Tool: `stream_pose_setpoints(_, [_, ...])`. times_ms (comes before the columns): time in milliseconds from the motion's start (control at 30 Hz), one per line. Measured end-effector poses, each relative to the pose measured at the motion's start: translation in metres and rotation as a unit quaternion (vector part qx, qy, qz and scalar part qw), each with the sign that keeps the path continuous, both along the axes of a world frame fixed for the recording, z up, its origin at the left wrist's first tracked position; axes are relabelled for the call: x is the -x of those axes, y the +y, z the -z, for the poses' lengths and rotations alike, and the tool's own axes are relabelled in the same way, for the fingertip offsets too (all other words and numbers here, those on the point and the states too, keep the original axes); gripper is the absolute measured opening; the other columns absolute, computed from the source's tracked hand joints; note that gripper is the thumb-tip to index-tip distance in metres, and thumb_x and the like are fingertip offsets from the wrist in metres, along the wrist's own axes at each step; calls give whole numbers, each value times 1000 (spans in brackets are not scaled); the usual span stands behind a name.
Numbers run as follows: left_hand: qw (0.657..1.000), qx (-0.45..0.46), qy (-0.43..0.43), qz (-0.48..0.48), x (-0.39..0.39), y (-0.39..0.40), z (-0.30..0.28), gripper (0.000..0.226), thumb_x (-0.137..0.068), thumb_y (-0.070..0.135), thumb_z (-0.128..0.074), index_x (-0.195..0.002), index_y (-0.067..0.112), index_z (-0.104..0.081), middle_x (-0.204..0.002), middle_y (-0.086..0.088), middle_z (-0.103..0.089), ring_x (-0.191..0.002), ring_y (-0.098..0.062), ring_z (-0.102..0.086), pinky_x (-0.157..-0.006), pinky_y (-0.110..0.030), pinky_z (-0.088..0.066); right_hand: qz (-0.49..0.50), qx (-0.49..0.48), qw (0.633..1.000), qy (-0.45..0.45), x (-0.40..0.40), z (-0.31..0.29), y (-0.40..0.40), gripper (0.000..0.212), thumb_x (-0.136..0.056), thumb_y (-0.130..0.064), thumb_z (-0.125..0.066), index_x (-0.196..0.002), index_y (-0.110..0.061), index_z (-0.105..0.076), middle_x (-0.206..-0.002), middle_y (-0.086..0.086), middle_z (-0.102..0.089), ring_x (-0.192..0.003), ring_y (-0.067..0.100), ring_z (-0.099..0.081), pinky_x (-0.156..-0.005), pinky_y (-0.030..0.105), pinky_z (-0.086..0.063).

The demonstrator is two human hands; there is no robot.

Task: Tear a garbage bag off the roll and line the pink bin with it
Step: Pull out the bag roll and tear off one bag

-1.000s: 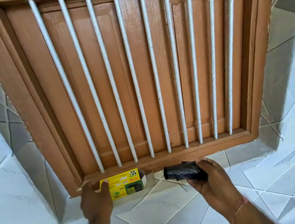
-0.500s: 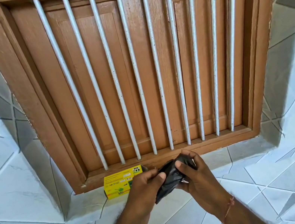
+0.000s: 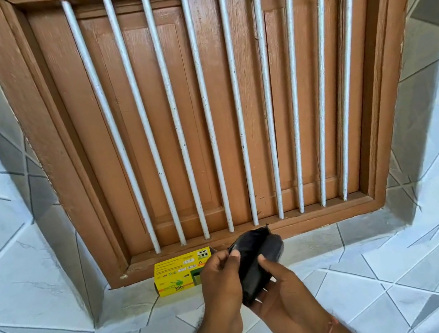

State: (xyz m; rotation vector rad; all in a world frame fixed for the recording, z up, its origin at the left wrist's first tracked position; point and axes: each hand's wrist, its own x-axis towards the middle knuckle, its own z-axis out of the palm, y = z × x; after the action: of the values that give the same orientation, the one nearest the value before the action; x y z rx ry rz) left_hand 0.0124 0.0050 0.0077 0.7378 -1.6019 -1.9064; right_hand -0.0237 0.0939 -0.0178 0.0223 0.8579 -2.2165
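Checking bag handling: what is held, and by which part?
The black garbage bag roll: right hand cradles its lower end, left hand pinches its upper left edge.

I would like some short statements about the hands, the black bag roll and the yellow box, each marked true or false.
1. Both hands hold the black bag roll. True: the left hand pinches its upper edge and the right hand cradles it from below.
2. The yellow box lies on the tiled ledge below the window. True.
3. The pink bin stands beside the box. False: no bin is in view.
4. The window bars are black. False: they are white, in a brown wooden frame.
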Motion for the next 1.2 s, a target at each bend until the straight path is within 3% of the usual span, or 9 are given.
stream_pose_setpoints(200, [997,-78,21,-17,0,-17,-5,20,-97,11,-51,-84,11,-66,-88,-7,-72,-77,-20,-62,-70,-31,-47,33,32,998,-51,11,-1,11,41,-85,-16,-67,-125,-12,-63,-117,15,-72,-96,31,-72,-78,36,-56])
stream_pose_setpoints(367, [980,-183,45,-70,1,-49,-4,14,-98,14,-50,-100,13,-64,-91,-5,-68,-82,-20,-62,-76,-34,-49,4,39,999,-33,16,-2,22,58,-80,-9,-72,-135,-6,-54,-132,21,-61,-120,39,-60,-111,49,-38])
stream_pose_setpoints(600, [958,-244,94,-117,-15,-94,-9,14,-99,15,-46,-93,17,-58,-93,-3,-62,-77,-15,-57,-73,-32,-45,-11,3,1000,-16,26,2,37,46,-80,-5,-66,-126,-1,-61,-122,22,-67,-115,39,-63,-106,48,-44])
stream_pose_setpoints(733, [952,-239,72,-177,-27,-118,2,28,-97,18,-50,-125,13,-56,-113,-6,-61,-95,-22,-61,-71,-32,-47,-31,-26,999,-3,33,-8,43,49,-78,-2,-62,-127,2,-59,-124,24,-65,-117,41,-61,-86,49,-56])
stream_pose_setpoints(833, [951,-48,-55,-299,-39,-114,-1,23,-91,12,-53,-112,5,-60,-110,-18,-63,-105,-43,-60,-83,-42,-49,-47,-58,996,51,42,-15,47,56,-71,2,-65,-126,3,-59,-124,28,-64,-117,45,-59,-100,56,-47])
stream_pose_setpoints(933, [866,319,41,-384,-53,-80,-29,20,-83,8,-60,-101,15,-59,-103,-7,-62,-100,-31,-60,-82,-39,-51,-79,-85,980,160,42,-28,46,58,-62,2,-71,-119,5,-60,-116,29,-64,-104,43,-61,-102,55,-43])
stream_pose_setpoints(1000, [883,415,81,-205,-49,-54,-48,24,-90,16,-61,-113,22,-60,-113,12,-58,-106,-6,-54,-89,-20,-41,-116,-100,963,223,39,-39,43,54,-63,3,-71,-116,3,-61,-111,29,-62,-100,40,-60,-100,53,-44])
stream_pose_setpoints(1067, [917,390,16,85,-34,-41,-53,28,-92,36,-57,-119,30,-59,-115,22,-59,-109,7,-53,-88,-12,-38,-156,-96,947,264,35,-49,39,47,-69,7,-66,-116,3,-61,-109,27,-63,-102,39,-59,-102,54,-43])
stream_pose_setpoints(1200, [891,282,-83,347,-13,-47,-39,66,-83,66,-55,-87,1,-62,-88,1,-59,-85,-11,-53,-76,-32,-39,-190,-94,937,279,29,-64,41,38,-73,9,-64,-110,1,-64,-103,25,-64,-96,37,-62,-92,46,-52])
